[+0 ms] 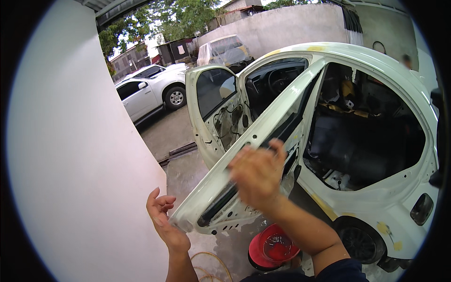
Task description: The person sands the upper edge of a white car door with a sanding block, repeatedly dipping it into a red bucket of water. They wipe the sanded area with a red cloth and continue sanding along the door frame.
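Observation:
The stripped rear door (212, 189) of a white car (325, 210) stands swung out in front of me, with holes and a dark strip along it. My left hand (168, 225) is at the door's outer edge, fingers loosely bent and apart, its palm side against or very near the edge. My right hand (257, 175) is over the door's middle, motion-blurred, fingers bent; whether it holds anything is unclear. Beyond it, the front door (202, 80) also hangs open with its inner panel bare.
A white wall (84, 155) rises close on my left. A red bucket (282, 254) stands on the wet floor below, beside a yellow hose (221, 265). Behind are a white vehicle (141, 98), a covered car (216, 47) and a blurred person (407, 62) beyond the roof.

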Demonstrator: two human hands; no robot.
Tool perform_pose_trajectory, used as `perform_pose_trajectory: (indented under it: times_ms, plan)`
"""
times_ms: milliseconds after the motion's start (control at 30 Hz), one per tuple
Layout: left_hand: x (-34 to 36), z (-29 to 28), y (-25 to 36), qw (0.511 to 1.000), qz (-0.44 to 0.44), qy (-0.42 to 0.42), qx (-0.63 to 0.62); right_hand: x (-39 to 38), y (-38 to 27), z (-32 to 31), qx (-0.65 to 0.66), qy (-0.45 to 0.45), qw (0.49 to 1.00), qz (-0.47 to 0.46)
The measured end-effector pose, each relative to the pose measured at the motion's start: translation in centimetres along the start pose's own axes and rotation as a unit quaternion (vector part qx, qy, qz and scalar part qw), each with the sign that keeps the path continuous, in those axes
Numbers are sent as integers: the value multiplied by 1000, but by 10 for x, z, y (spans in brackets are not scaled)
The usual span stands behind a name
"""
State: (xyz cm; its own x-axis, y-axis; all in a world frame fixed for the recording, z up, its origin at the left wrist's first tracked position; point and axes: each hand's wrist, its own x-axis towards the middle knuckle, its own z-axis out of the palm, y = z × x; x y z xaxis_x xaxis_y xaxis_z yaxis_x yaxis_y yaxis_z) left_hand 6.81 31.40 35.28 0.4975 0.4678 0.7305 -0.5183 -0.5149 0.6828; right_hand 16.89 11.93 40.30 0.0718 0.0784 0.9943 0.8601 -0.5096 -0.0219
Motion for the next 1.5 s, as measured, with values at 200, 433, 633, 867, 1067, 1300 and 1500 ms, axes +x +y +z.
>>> perform_pose_trajectory:
  times_ms: [200, 433, 633, 867, 1067, 1300, 1500]
  plan:
    - [1, 0, 1, 1000, -1, 4, 9, -25, -7, 15, 76, 29, 996, -23]
    - [1, -1, -2, 1000, 3, 0, -6, -30, -14, 22, 88, 50, 994, -28]
    - [1, -2, -1, 1000, 0, -6, 2, -12, -10, 11, 46, 26, 999, -1]
    - [4, 0, -1, 1000, 14, -2, -5, -15, -4, 4, 41, -1, 999, -8]
    - [2, -2, 0, 1000, -6, 1, -2, -25, -5, 12, 62, -1, 998, -32]
    - [2, 0, 2, 1000, 6, 2, -8, -18, -4, 11, 48, 13, 998, -43]
    - [3, 2, 4, 1000, 11, -4, -11, 1, 3, 2, 18, -7, 1000, -12]
